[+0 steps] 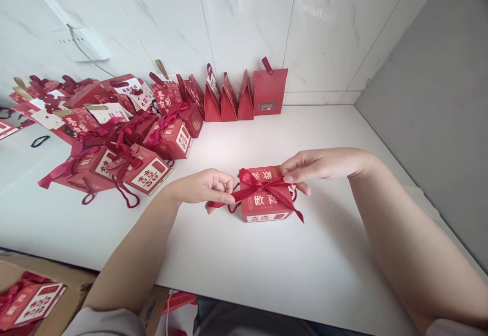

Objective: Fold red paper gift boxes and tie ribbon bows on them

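A small red gift box (261, 210) with pale Chinese characters on top and a white label on its near side sits on the white table. A dark red satin ribbon (248, 192) crosses its top and is tied in a bow or knot at the middle. My left hand (209, 187) is closed, pinching the ribbon on the left between thumb and fingers. At the box's right edge, my right hand (305, 167) pinches the ribbon's right part. One ribbon tail hangs over the near right corner. Twisted red cord handles show at both sides of the box.
Several ribboned red boxes (147, 173) crowd the left of the table (244, 262). Red gift bags (270, 89) stand along the tiled wall. A cardboard carton (76, 285) holding more boxes is at the lower left. A grey panel (434, 102) bounds the right side.
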Demonstrator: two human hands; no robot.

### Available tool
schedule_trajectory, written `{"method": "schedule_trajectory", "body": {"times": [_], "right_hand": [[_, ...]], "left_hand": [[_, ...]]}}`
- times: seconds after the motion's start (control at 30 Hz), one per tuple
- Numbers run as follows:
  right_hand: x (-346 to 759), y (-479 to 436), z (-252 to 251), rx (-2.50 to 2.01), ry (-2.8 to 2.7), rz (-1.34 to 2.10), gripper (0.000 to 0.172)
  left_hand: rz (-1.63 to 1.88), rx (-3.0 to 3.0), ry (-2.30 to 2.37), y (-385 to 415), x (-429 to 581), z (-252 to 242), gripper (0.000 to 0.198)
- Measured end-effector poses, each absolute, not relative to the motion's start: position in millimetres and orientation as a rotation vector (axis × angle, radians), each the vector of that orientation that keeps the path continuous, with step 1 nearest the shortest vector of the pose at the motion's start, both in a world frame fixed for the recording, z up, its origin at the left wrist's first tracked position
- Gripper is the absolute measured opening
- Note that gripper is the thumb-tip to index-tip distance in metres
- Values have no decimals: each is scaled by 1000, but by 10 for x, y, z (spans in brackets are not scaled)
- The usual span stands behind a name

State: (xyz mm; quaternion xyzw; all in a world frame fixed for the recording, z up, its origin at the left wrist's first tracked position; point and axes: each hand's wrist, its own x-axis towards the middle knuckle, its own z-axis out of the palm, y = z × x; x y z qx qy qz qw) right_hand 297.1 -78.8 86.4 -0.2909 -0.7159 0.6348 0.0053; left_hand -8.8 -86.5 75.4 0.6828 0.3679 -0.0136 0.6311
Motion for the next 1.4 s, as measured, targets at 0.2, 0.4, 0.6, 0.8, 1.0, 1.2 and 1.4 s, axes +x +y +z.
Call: {"method": "schedule_trajectory", "body": {"times": [0.2,0.4,0.6,0.8,1.0,1.2,1.4], "right_hand": [[2878,-784,846,-918,-2196,1919,47],[2827,-788,839,-894,-2156,1855,47],[2788,-840,861,-866,-2178,1874,37],[2782,-854,854,-882,-2123,1896,39],[2771,-1015,1036,-1270,-2223,1576,40],[2690,-1375,1221,-1589,-2435,774,45],[2509,-1628,1226,-1394,-2679,718,35]], "left_hand": [[-370,1586,723,-770,-222,690,28],[448,1807,932,-732,-167,607,32],[750,1946,765,-912,76,629,20],[602,2045,763,-983,119,680,10],[627,1970,735,-958,90,664,18],[586,1916,683,-934,63,636,30],[593,1893,732,-927,64,618,38]]}}
